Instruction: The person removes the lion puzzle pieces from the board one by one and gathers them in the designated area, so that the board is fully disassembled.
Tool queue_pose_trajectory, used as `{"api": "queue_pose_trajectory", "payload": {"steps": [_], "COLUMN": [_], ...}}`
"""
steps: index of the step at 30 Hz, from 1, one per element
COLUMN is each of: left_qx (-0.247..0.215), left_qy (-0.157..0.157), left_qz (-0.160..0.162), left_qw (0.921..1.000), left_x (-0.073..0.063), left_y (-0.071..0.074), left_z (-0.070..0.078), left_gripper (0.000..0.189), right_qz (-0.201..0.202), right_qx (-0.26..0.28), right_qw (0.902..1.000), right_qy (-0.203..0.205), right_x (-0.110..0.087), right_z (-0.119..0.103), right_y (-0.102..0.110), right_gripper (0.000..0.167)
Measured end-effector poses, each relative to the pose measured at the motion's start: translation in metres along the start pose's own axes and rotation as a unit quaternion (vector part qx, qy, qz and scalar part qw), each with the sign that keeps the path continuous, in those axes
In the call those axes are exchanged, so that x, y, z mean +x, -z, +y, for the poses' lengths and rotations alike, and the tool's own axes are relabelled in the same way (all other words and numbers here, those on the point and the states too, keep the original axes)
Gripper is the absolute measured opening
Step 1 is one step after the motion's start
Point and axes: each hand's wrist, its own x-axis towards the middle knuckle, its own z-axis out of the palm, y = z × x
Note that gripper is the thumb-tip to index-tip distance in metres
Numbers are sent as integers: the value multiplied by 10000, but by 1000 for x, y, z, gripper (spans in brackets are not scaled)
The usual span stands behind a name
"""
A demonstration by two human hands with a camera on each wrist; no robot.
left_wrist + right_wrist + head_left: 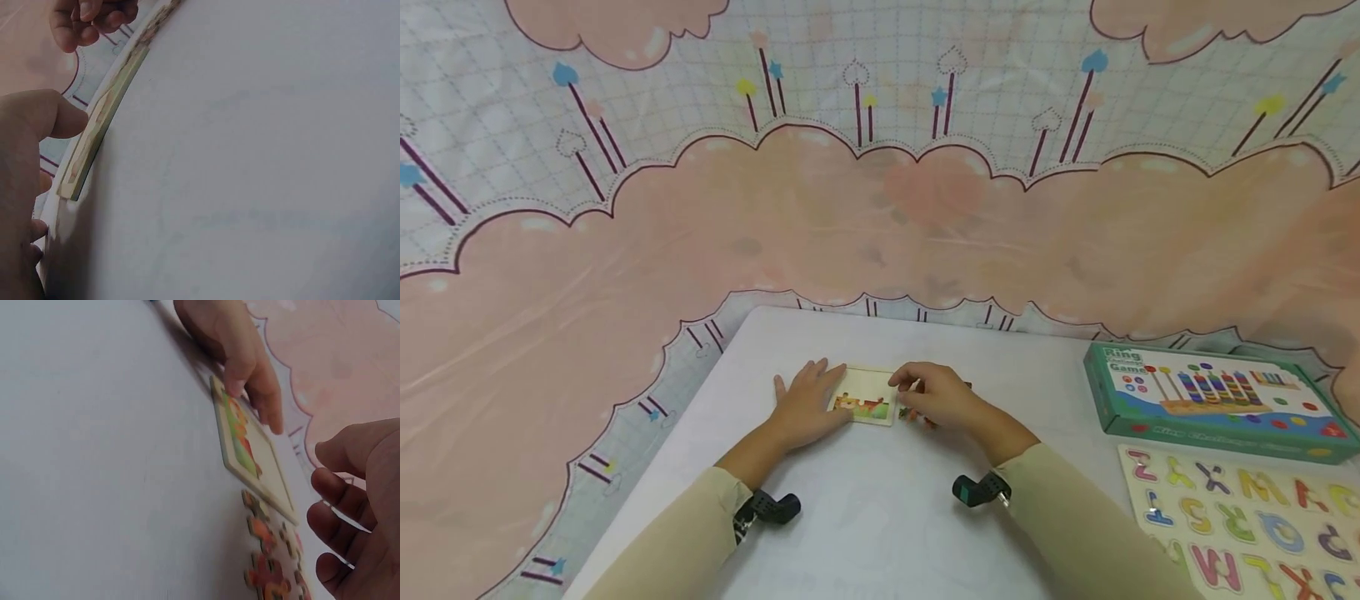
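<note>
Nearest: letter board [1240, 517] on the tabletop [880, 508], right of both hands. Hands apart. Right hand [940, 396]: fingers loosely bent, thumb and index tips slightly parted, just by loose puzzle pieces [269, 575]. Puzzle board [868, 384] between hands, picture partly filled. Left hand [805, 408]: fingers extended, thumb over board's left end. Game box [1217, 400] well right of right hand.

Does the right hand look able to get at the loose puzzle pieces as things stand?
Most likely yes: the right hand looks empty and is close to the loose puzzle pieces, which lie uncovered on the table; the left hand is across the puzzle board.
</note>
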Motion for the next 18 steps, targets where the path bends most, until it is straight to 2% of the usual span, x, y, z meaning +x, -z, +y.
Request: {"api": "queue_pose_trajectory", "payload": {"steps": [7,11,18], "left_qx": [-322,-421,-641], "left_qy": [-207,-282,-278], "left_qz": [-381,-586,-704], "left_qw": [9985,9970,9951], "left_x": [0,3,3], "left_y": [14,17,18], "left_z": [-12,-16,-21], "left_gripper": [80,78,76], "right_qz": [-167,-206,3], "right_qx": [-550,-620,-1164], "right_qw": [9978,9972,9920], "right_qy": [345,376,487], "right_x": [16,24,38], "right_z": [-12,-16,-19], "right_y": [-15,-26,-47], "right_gripper": [21,22,28]}}
